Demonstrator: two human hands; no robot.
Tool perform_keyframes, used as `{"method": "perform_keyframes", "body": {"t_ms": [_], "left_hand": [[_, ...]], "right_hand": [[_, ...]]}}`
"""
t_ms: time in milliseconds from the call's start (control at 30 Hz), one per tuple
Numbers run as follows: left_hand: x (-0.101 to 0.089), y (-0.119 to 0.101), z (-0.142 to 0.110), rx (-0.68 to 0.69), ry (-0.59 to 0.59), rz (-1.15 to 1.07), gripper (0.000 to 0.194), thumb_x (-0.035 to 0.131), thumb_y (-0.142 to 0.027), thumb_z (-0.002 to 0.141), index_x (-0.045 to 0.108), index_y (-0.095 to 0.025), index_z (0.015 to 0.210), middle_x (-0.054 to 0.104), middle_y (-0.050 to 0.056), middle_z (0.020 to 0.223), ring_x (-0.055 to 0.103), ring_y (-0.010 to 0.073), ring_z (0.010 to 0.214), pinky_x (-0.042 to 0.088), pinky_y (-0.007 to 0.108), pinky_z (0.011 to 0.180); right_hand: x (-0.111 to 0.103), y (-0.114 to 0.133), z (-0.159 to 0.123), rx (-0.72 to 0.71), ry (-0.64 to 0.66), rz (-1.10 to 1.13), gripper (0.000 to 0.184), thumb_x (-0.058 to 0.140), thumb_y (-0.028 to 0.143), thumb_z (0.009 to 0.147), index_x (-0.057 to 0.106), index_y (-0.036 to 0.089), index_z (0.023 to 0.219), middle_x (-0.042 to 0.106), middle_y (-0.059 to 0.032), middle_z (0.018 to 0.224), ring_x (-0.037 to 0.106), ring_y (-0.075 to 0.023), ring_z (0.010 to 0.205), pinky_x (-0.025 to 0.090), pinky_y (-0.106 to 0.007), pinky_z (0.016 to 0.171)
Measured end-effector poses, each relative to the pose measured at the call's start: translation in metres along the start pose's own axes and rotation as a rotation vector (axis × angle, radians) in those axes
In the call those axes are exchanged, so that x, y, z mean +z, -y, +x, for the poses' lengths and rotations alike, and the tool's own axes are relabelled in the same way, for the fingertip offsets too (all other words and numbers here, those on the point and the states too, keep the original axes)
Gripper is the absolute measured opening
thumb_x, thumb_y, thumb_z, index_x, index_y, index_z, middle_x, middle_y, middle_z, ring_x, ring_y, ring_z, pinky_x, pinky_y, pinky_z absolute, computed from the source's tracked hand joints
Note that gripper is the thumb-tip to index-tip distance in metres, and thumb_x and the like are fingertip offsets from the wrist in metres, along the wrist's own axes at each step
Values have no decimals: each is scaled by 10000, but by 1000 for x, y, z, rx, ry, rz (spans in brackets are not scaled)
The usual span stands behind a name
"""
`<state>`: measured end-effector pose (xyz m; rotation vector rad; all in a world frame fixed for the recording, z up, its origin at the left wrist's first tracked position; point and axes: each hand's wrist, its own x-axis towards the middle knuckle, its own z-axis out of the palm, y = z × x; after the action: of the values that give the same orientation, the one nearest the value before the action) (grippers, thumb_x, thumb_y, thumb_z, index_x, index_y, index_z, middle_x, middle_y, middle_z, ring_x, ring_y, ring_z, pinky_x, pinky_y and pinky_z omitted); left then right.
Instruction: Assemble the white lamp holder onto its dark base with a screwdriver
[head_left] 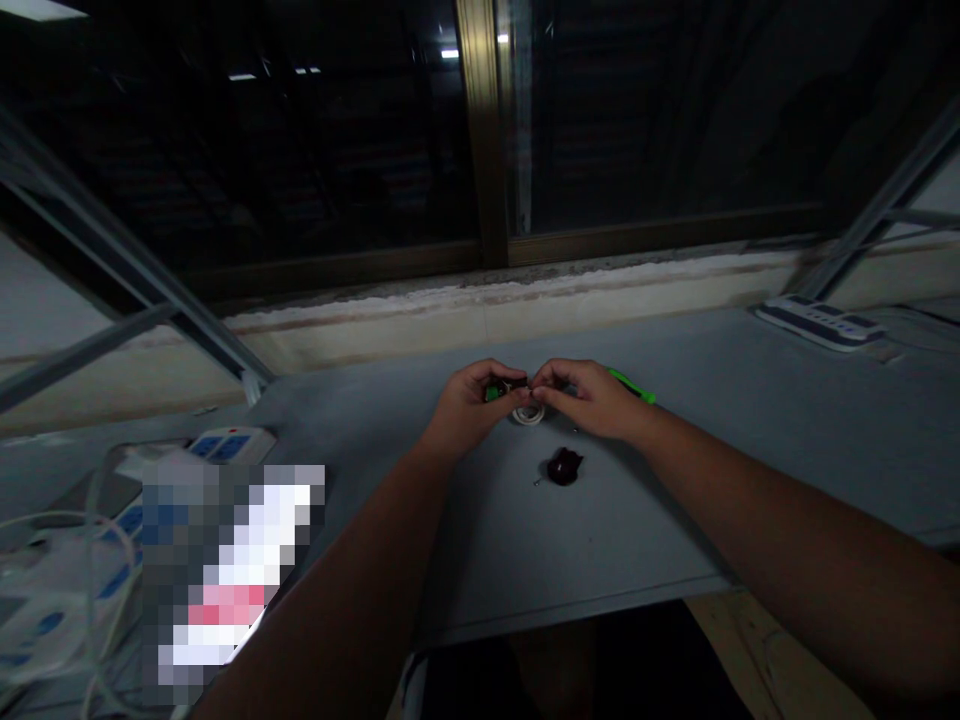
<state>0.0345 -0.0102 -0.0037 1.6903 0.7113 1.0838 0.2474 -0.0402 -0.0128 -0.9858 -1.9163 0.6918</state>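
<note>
Both my hands meet over the middle of a grey table (750, 430). My left hand (469, 405) is closed round a small dark part with a green spot (493, 391). My right hand (589, 397) pinches at the same part from the right, fingers closed. Under the fingertips lies a small white ring or coil (529, 413), touching or just below them; I cannot tell which. A green pen-like tool (634, 386) sticks out behind my right hand. A small dark round piece (564, 466) rests on the table nearer to me.
Power strips with blue switches (229, 442) and tangled white cables (52, 580) fill the left. A blurred-out patch (232, 570) covers part of that side. Another power strip (821, 322) lies far right. A dark window and sill (487, 290) run behind the table.
</note>
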Motion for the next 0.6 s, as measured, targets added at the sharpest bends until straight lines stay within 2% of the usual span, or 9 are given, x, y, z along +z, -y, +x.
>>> {"method": "perform_keyframes", "body": {"t_ms": [233,600], "left_hand": [[0,2,0,29,8,21,325,907,-275,713,712,-150,940,760,56,935,695,130,817,565,284,783],[0,2,-1,40,-19,54,278,888,-224,716,725,-147,928,762,47,905,689,114,794,547,245,758]], "right_hand": [[0,3,0,37,-1,-15,201,609,357,945,697,177,948,710,-30,861,576,-135,725,383,-257,610],[2,1,0,34,-17,62,228,631,389,942,705,174,950,679,-21,836,588,-136,762,410,-260,667]]}}
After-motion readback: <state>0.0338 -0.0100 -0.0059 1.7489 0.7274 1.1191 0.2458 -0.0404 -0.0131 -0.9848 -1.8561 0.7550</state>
